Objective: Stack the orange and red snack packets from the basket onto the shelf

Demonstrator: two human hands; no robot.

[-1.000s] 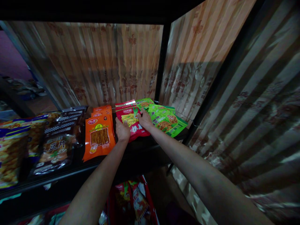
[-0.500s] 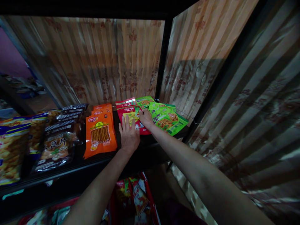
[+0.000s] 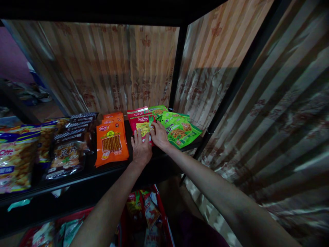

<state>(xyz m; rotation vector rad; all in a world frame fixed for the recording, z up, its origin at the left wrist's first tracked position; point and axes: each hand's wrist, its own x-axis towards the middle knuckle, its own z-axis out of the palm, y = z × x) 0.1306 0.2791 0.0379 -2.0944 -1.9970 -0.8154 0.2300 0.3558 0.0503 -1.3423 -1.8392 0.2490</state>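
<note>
A red snack bag (image 3: 143, 124) with a yellow and green picture lies on the shelf, on top of another red bag (image 3: 138, 111). My left hand (image 3: 141, 150) rests on its lower part with the fingers stretched out and apart. On the bag's right edge, my right hand (image 3: 158, 134) has its fingers curled around the side; the thumb is partly hidden. Just to the right lie overlapping green snack bags (image 3: 180, 132), close to my right wrist. Orange snack bags (image 3: 112, 142) are stacked in a row left of my left hand.
Dark bags of bean slices (image 3: 67, 154) and blue-and-yellow snack bags (image 3: 15, 161) line the shelf's left part. Below, a red crate (image 3: 164, 214) holds snack packs. A black post (image 3: 177, 72) stands at the rear corner, with a patterned curtain (image 3: 108, 68) behind.
My right hand has slid from the red bag's upper face to its right edge, and the bag sits squarer over the one beneath. The left hand stays on the lower part.
</note>
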